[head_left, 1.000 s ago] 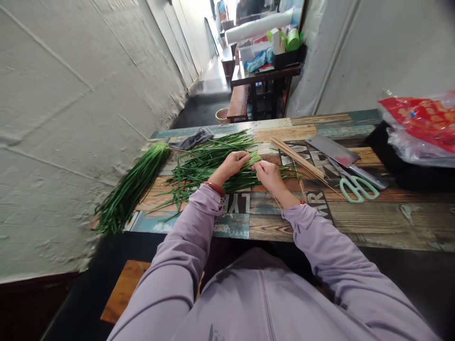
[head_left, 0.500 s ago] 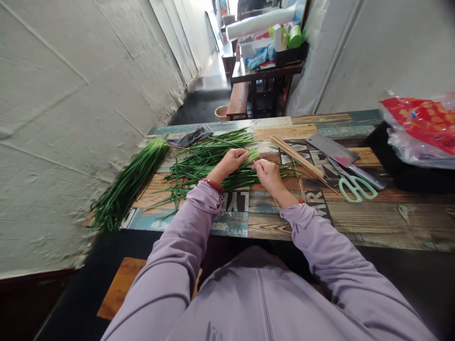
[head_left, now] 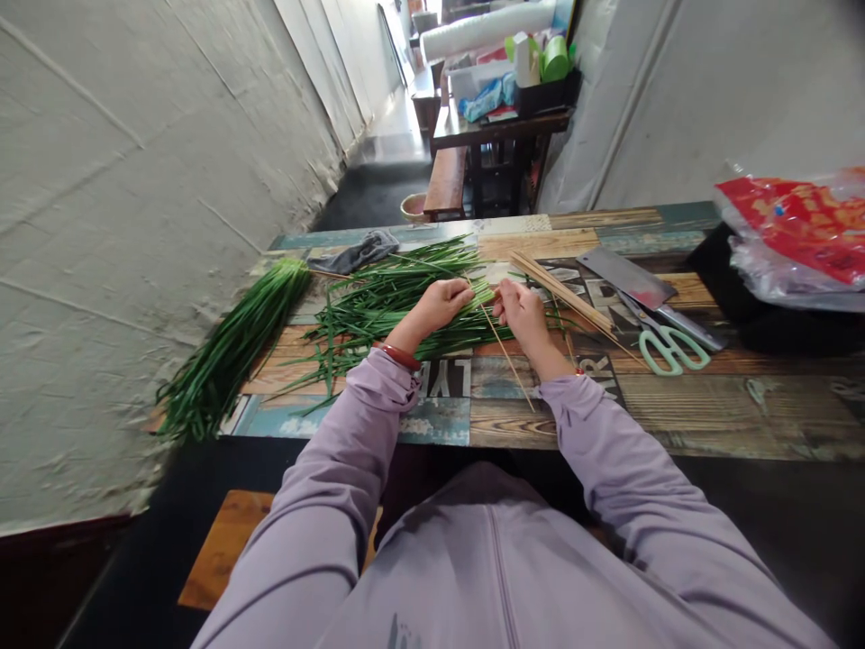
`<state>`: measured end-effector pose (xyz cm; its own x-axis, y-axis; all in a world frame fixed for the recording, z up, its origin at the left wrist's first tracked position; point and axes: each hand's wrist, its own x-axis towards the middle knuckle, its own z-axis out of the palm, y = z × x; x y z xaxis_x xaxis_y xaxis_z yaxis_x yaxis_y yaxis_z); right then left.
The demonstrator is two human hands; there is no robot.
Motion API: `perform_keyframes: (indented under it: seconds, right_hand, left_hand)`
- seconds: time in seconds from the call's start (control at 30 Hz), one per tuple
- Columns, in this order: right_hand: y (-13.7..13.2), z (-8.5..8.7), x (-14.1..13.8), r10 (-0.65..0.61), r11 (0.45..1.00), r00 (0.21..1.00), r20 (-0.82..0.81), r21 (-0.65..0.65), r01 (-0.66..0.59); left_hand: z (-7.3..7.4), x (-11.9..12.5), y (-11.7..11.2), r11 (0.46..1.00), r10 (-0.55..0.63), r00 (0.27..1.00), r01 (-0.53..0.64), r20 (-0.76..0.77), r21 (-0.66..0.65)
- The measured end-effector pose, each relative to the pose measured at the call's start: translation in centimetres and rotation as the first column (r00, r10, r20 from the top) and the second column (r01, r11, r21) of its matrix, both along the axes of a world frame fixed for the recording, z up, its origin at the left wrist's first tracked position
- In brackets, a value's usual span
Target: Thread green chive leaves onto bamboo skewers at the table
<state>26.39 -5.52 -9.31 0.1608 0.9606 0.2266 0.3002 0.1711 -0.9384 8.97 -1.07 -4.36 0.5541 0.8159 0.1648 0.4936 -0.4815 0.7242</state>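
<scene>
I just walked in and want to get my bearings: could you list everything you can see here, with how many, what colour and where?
chives: loose pile, green, table middle, under both hands
chive bundle: one, green, table's left edge
skewer: one, pale wood, by the hands
skewer pile: several, pale wood, right of hands
cleaver: one, grey, beyond scissors
scissors: one, mint handles, table right
cloth: one, grey, far left
plastic bag: one, red and clear, far right
table: one, patchwork wood
left hand: on chives
right hand: pinching skewer
</scene>
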Motion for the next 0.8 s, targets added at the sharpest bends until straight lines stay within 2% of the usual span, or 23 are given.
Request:
perform_keyframes:
  seconds: [0.13,0.3,0.47,0.6,0.8]
  right_hand:
    - [-0.1,0.2,-0.2,0.049,0.999,0.998,0.041,0.021,-0.050]
    - [-0.5,0.7,-0.9,-0.016,0.997,0.984,0.179,0.075,0.003]
    - [-0.8,0.8,-1.0,-0.008,0.991,0.981,0.193,0.133,-0.018]
    - [-0.9,0.7,-1.1,0.012,0.996,0.983,0.182,0.084,-0.028]
    - [-1.0,0.6,-1.1,-0.072,0.995,0.983,0.170,0.085,0.059]
  left_hand:
    - [-0.4,0.7,-0.5,0.999,0.006,0.999,-0.008,0.034,0.046]
    - [-1.2,1.3,-1.2,0.996,0.044,0.998,-0.048,0.051,0.073]
    - [-1.2,0.7,-1.5,0.995,0.032,0.999,-0.035,0.025,0.097]
    - [-1.3,-0.6,-1.4,0.991,0.015,0.992,0.002,-0.129,0.131]
    - [-1.4,-3.7,-1.6,0.975,0.154,0.913,-0.077,-0.377,0.210]
